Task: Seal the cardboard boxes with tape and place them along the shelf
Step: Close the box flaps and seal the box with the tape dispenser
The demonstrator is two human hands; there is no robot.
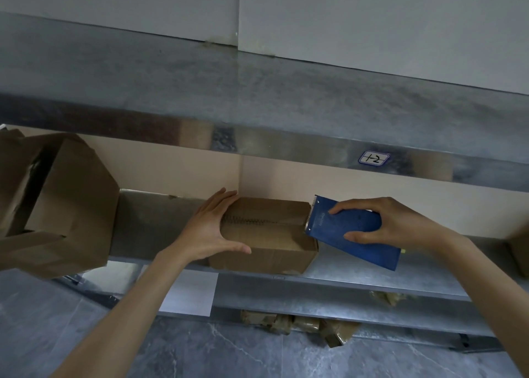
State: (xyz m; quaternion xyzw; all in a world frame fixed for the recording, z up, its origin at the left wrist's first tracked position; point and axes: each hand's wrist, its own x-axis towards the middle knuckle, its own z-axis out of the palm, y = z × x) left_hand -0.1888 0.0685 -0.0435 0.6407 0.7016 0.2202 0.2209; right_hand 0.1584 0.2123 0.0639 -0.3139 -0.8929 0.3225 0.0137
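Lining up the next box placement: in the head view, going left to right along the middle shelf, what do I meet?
Large open cardboard box → left hand bracing the small cardboard box → blue tape dispenser at that box's right end → right hand gripping it → corner of another box at the frame edge.

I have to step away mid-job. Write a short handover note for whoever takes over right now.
Left hand braces the small cardboard box on the shelf, open fingers over its left end.
Right hand grips the blue tape dispenser, blade at the box's right edge.
Done: tape appears to run along the top seam.
Left: cut the tape, press it down, place the box along the shelf. The larger box at left has loose flaps.
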